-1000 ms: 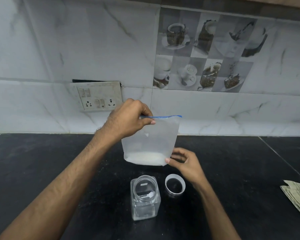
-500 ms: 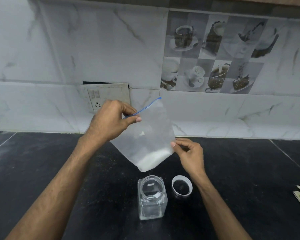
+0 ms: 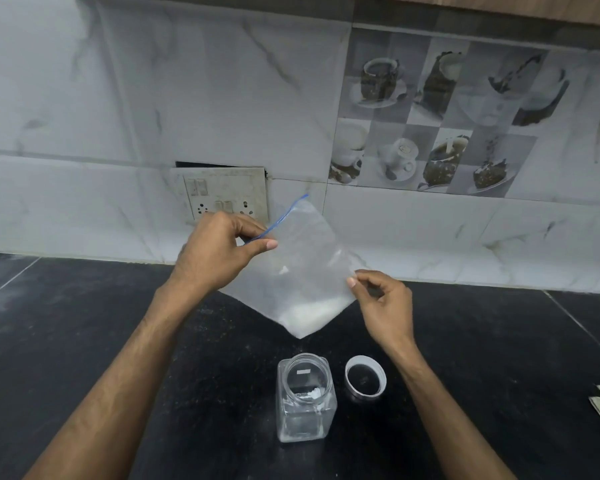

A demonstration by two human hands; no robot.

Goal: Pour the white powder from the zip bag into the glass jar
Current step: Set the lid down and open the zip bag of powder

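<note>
Tilted zip bag (image 3: 302,268) (powder (image 3: 309,313) cornered) above open jar (image 3: 305,398).

A black speckled stone countertop (image 3: 84,341) fills the lower half, with pale seams running across it at 9 and 3 o'clock. Behind it rises a white marble-look tiled wall (image 3: 222,98) with grey veining. At 1 o'clock sits a decorative tile panel (image 3: 447,123) picturing coffee cups and desserts. A grubby switch-and-socket plate (image 3: 222,194) sits near centre. A wooden edge (image 3: 534,8) runs along 12 to 1 o'clock. The light is soft and even.
</note>
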